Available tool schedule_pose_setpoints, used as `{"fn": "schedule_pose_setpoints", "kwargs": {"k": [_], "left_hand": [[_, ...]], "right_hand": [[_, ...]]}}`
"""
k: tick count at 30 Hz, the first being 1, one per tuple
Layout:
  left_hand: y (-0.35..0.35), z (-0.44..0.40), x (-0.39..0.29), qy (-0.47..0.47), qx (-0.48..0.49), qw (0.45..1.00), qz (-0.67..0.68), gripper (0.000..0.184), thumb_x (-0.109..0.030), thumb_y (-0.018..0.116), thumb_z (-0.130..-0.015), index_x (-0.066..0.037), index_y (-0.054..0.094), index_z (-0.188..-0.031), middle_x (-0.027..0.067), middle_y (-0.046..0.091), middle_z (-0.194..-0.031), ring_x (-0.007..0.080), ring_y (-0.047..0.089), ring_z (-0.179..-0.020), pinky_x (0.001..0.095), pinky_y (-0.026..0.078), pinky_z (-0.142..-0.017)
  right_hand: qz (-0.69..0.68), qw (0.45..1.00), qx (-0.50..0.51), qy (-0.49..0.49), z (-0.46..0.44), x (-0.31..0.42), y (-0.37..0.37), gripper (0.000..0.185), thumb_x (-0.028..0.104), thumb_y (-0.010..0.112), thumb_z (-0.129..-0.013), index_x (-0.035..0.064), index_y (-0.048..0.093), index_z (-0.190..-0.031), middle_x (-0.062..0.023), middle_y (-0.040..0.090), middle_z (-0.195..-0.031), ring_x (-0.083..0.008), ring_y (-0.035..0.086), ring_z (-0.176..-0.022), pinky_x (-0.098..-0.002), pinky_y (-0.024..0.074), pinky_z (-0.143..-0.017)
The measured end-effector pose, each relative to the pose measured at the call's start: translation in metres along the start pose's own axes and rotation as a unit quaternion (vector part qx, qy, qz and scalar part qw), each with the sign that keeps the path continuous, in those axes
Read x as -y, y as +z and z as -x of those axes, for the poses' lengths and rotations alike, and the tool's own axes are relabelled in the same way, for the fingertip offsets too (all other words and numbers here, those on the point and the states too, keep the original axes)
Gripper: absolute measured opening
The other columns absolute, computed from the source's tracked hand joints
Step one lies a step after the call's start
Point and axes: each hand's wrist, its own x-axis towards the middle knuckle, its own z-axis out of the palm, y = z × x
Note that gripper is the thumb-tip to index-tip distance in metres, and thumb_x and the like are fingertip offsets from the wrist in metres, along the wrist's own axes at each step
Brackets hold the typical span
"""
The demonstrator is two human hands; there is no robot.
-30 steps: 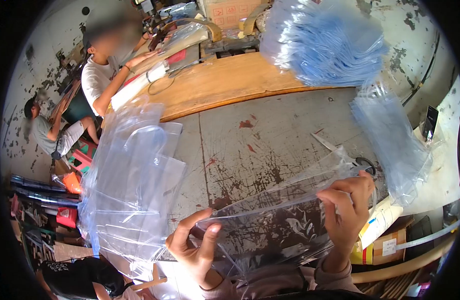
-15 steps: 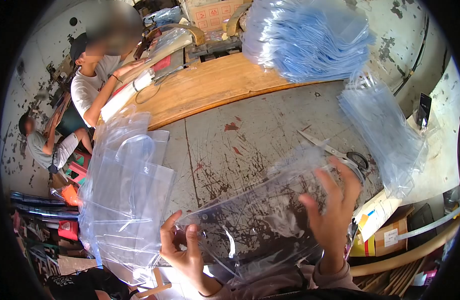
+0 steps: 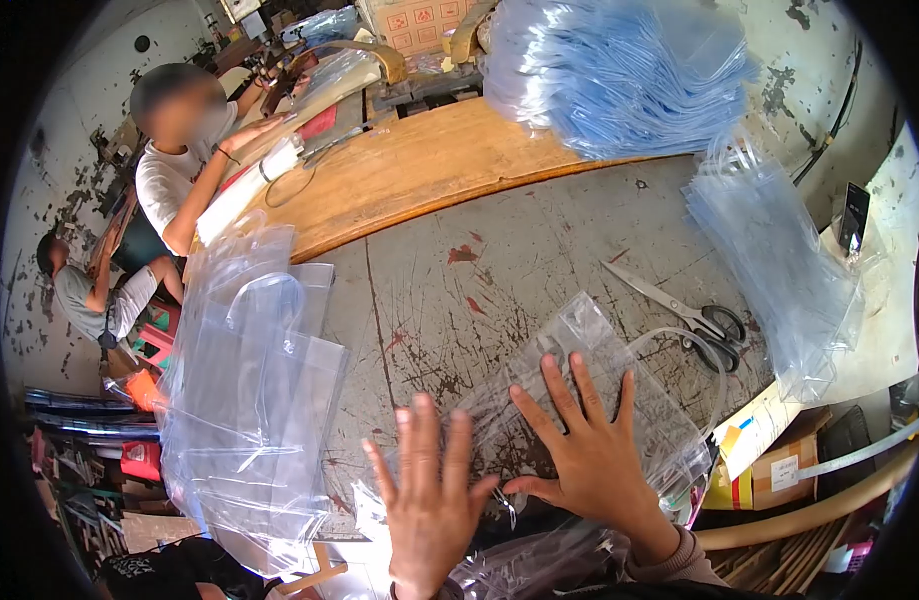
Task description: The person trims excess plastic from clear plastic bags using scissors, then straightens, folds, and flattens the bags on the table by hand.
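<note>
A clear plastic bag (image 3: 664, 405) with a looped handle lies flat on the scratched grey table, near its front edge. My right hand (image 3: 589, 450) rests on it, palm down, fingers spread. My left hand (image 3: 426, 495) is also palm down with fingers stretched out, over the bag's left part; whether it touches the plastic I cannot tell. Neither hand grips anything. Beyond the bag on the right, scissors (image 3: 679, 310) with black handles lie partly spread. To the left, several clear bags (image 3: 254, 400) with handles lie in an overlapping stack.
A large pile of bluish plastic sheets (image 3: 629, 80) sits at the back, on a wooden board (image 3: 429, 165). More clear bags (image 3: 774, 270) are stacked at the right edge, near a phone (image 3: 853, 220). A person (image 3: 184, 160) works across the board; another person (image 3: 84, 285) sits farther left.
The bag, earlier raised between my hands, now lies flat on the table with its handle to the right. Both hands have turned palm down, and the left has moved right.
</note>
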Motion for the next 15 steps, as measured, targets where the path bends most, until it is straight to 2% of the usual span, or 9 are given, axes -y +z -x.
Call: {"fn": "schedule_pose_setpoints", "kwargs": {"k": [1,3,6,9,12,15], "left_hand": [[0.0039,-0.0028,-0.0008,0.001,-0.001,1.000,0.002,0.065,-0.029,0.066,-0.078,-0.017,0.043,-0.138,0.0170,0.026,-0.149,0.0363,0.020,-0.139,0.0610,0.009,-0.109],[0.0110,-0.0075,-0.0020,0.053,0.053,0.996,-0.054,0.062,-0.040,0.058,-0.082,-0.018,0.043,-0.138,0.0169,0.028,-0.148,0.0378,0.024,-0.137,0.0616,0.007,-0.109],[0.0111,-0.0076,-0.0011,0.048,0.054,0.997,-0.042,0.061,-0.046,0.054,-0.083,-0.019,0.046,-0.137,0.0161,0.030,-0.148,0.0382,0.026,-0.136,0.0616,0.010,-0.107],[0.0128,-0.0081,0.0007,0.048,0.046,0.996,-0.055,0.057,-0.048,0.054,-0.083,-0.025,0.048,-0.135,0.0115,0.033,-0.147,0.0339,0.034,-0.132,0.0611,0.015,-0.105],[0.0116,-0.0086,-0.0001,0.047,0.040,0.997,-0.041,0.057,-0.047,0.055,-0.083,-0.024,0.048,-0.134,0.0112,0.035,-0.146,0.0336,0.036,-0.131,0.0606,0.015,-0.106],[0.0112,-0.0086,-0.0004,0.047,0.040,0.997,-0.042,0.057,-0.048,0.056,-0.082,-0.024,0.049,-0.134,0.0111,0.035,-0.146,0.0332,0.036,-0.131,0.0597,0.016,-0.106]], "right_hand": [[0.003,1.000,0.000,0.001,-0.0002,-0.0009,-0.0006,0.083,0.073,0.046,-0.074,0.0223,0.041,-0.139,-0.0144,0.025,-0.150,-0.0373,0.020,-0.138,-0.0742,0.0121,-0.097],[-0.002,1.000,0.008,-0.004,-0.0003,-0.0031,-0.0013,0.081,0.073,0.045,-0.075,0.0236,0.042,-0.139,-0.0125,0.026,-0.150,-0.0356,0.021,-0.138,-0.0736,0.0124,-0.098],[0.012,1.000,0.011,-0.001,-0.0003,-0.0040,-0.0010,0.084,0.077,0.045,-0.072,0.0236,0.045,-0.136,-0.0121,0.028,-0.149,-0.0353,0.021,-0.139,-0.0710,0.0102,-0.100],[0.009,1.000,0.011,0.003,-0.0017,-0.0041,-0.0015,0.083,0.077,0.045,-0.072,0.0248,0.045,-0.136,-0.0110,0.029,-0.149,-0.0347,0.022,-0.138,-0.0707,0.0106,-0.101],[-0.005,1.000,0.012,0.003,-0.0016,-0.0042,-0.0036,0.076,0.072,0.044,-0.076,0.0260,0.044,-0.137,-0.0098,0.029,-0.149,-0.0332,0.023,-0.138,-0.0725,0.0133,-0.098],[-0.007,1.000,0.007,0.005,-0.0004,-0.0044,-0.0025,0.076,0.073,0.043,-0.077,0.0265,0.044,-0.137,-0.0097,0.029,-0.149,-0.0326,0.023,-0.138,-0.0723,0.0131,-0.098]]}}
